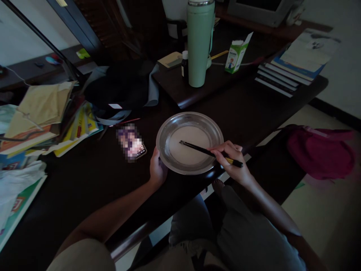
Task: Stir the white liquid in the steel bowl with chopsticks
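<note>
"Right hand (232, 160) first: what has it got?"

"Slim dark sticks (197, 147), pinched between thumb and fingers near their yellow-banded end. They look like 2 chopsticks lying close together, though the light is too dim to be sure."

"Where do they run from there?"

"Out to the left of that hand and slightly away from the person, over the round metal bowl (167, 145). Their tips are above the pale contents (183, 131), near the middle; whether they touch, I can't tell."

"And the left hand (158, 169)?"

"Grasping the bowl at its near left edge, thumb up by the rim and the other fingers mostly hidden below. So the bowl sits between the 2 hands, a little forward of both, with the right hand at its near right edge."

"What's around it?"

"It is at the near edge of the dark table (84, 192). To the left of the bowl lies a phone (131, 143), its screen blurred out. Beyond the bowl, 1 tall green tumbler (199, 49) stands upright beside a small dark bottle (184, 69), and an open green-and-white box (237, 56) is farther right."
</note>
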`<state>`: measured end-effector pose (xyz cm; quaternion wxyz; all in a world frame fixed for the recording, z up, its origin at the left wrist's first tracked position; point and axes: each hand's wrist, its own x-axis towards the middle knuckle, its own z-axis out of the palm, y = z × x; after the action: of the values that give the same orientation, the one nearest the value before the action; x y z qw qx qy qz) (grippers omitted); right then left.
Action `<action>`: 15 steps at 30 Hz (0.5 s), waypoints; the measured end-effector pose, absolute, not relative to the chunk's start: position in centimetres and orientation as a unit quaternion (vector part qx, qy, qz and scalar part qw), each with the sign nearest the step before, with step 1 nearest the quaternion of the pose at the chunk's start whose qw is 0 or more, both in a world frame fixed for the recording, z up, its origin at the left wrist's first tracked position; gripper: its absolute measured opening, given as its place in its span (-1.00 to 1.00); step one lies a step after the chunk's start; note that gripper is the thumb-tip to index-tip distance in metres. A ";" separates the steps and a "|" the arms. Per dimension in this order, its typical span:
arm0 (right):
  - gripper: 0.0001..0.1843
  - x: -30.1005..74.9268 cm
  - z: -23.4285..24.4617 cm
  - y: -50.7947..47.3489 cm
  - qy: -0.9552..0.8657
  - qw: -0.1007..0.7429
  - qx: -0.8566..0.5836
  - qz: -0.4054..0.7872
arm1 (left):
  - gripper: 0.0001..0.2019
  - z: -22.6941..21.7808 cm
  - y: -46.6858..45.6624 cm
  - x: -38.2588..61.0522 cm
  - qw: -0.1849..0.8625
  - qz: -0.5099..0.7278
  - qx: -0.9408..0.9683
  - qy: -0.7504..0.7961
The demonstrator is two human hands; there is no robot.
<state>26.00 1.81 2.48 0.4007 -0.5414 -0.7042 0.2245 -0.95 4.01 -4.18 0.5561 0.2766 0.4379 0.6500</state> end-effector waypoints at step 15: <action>-0.71 28.6 5.0 0.1 -0.648 0.415 -0.619 0.157 | -0.61 -5.1 4.3 -1.5 0.560 0.653 0.282 0.425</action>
<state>28.60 0.06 5.02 0.4152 -0.6187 -0.6482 0.1571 -1.51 4.31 -5.09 0.5600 0.2821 0.4255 0.6526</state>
